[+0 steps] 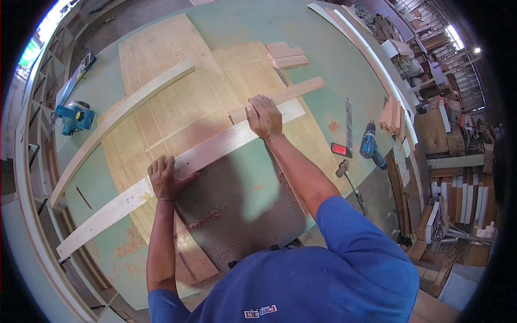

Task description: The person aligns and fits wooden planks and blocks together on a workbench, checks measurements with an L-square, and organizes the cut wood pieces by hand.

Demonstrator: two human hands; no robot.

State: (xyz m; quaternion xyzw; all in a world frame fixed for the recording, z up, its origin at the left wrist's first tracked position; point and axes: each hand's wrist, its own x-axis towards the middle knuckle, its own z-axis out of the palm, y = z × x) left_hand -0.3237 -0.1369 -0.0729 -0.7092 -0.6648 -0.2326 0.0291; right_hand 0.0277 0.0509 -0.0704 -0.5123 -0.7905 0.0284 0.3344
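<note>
A long, pale wooden board (215, 149) lies slantwise across the work, from near left to far right. My left hand (166, 177) grips it left of its middle, with the fingers over the top and the thumb stretched along the near side. Nearer the far right end, my right hand (264, 117) is closed over the same board, its fingers curled toward the far edge. Just beyond that hand, a shorter wooden strip (304, 89) lies almost parallel. Wide pale wooden panels (167, 48) are spread flat underneath.
Another long strip (142, 94) lies farther left, near a blue power tool (75, 119). At right are a cordless drill (369, 142), a hammer (354, 187) and a flat metal strip (349, 116). Wooden blocks (286, 55) sit on the green tabletop (242, 24). Shavings (131, 242) lie at near left.
</note>
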